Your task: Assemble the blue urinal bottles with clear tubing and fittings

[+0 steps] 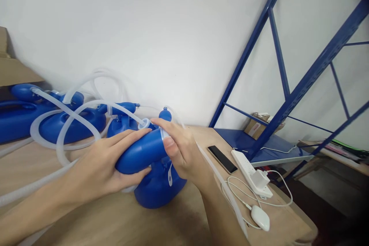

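Note:
My left hand point(111, 161) is closed round the smooth, rounded blue upper part point(141, 152) of a plastic bottle that looks like a urinal bottle. Fingers lie over the top and the thumb is underneath. At the right end of that part, my right hand point(184, 150) grips around a whitish collar point(164, 133), its thumb pressed against it. Below the hands, the blue bottle body point(160, 192) stands on the table, with a small white tab point(170, 175) hanging at its side. Just behind the fingers is a whitish hose end fitting point(144, 123). The hands partly hide the joint.
More blue bottles point(72, 127) with looping translucent hoses point(65, 142) stand at left, near a cardboard box point(17, 71). On the wooden table point(201, 134) at right lie a phone point(221, 159), a power strip point(243, 165) and a white charger point(260, 218). Beyond is a blue metal rack point(250, 46).

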`<control>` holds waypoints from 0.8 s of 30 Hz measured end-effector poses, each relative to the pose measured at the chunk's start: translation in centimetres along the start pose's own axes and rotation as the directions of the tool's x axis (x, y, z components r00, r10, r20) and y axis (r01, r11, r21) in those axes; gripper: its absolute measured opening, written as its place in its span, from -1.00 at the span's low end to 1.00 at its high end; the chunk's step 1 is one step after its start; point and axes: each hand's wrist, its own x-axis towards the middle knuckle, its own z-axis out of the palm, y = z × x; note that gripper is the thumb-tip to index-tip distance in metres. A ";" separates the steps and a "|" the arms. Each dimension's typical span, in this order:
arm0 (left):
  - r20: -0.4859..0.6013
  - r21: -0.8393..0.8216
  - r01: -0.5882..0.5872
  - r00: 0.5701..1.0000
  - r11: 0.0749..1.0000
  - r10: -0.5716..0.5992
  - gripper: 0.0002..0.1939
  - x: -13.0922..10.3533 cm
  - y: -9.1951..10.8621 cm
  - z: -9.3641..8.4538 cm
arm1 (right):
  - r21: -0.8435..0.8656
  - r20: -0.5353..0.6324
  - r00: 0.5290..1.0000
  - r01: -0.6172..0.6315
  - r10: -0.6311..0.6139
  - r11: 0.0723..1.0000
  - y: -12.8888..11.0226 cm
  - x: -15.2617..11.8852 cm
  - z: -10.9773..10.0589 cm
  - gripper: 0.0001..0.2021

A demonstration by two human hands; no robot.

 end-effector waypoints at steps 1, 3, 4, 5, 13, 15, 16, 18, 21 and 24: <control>-0.029 0.011 0.033 0.999 0.999 -0.032 -0.34 0.2 -0.1 -0.1 | 0.035 0.004 1.000 0.002 -0.003 0.999 0.3 0.0 0.0 -0.43; -0.075 0.001 0.187 0.980 0.982 -0.186 -0.31 0.8 -0.3 -0.5 | 0.133 -0.027 1.000 -0.001 0.005 0.991 1.2 0.1 0.0 -0.33; -0.090 -0.021 0.293 0.952 0.956 -0.294 -0.26 1.1 -0.5 -0.8 | 0.183 -0.053 0.999 0.000 0.010 0.983 1.7 0.1 -0.1 -0.29; -0.099 -0.052 0.399 0.910 0.916 -0.402 -0.21 1.4 -0.7 -1.1 | 0.218 -0.077 0.997 0.015 0.002 0.976 2.2 0.2 -0.1 -0.30; -0.065 -0.269 0.603 0.767 0.751 -0.639 -0.15 2.8 -1.4 -1.9 | -0.136 -0.232 0.900 0.345 -0.368 0.929 3.7 0.6 1.3 -0.88; -0.073 -0.267 0.594 0.773 0.759 -0.630 -0.15 2.7 -1.2 -1.7 | -0.237 -0.282 0.867 0.353 -0.412 0.905 3.9 0.5 2.0 -0.83; -0.077 -0.258 0.590 0.777 0.765 -0.625 -0.15 2.7 -1.0 -1.7 | -0.274 -0.323 0.848 0.342 -0.421 0.899 4.0 0.5 2.3 -0.81; -0.080 -0.243 0.589 0.780 0.771 -0.621 -0.16 2.6 -0.9 -1.6 | -0.329 -0.392 0.809 0.322 -0.438 0.888 4.2 0.3 2.8 -0.79; -0.064 -0.277 0.605 0.763 0.746 -0.643 -0.15 2.5 -0.7 -1.4 | -0.430 -0.362 0.768 0.365 -0.528 0.826 4.4 0.2 3.3 -0.76; -0.022 -0.300 0.641 0.736 0.707 -0.676 -0.12 2.5 -0.7 -1.3 | -0.516 -0.312 0.721 0.418 -0.619 0.748 4.4 0.2 3.6 -0.75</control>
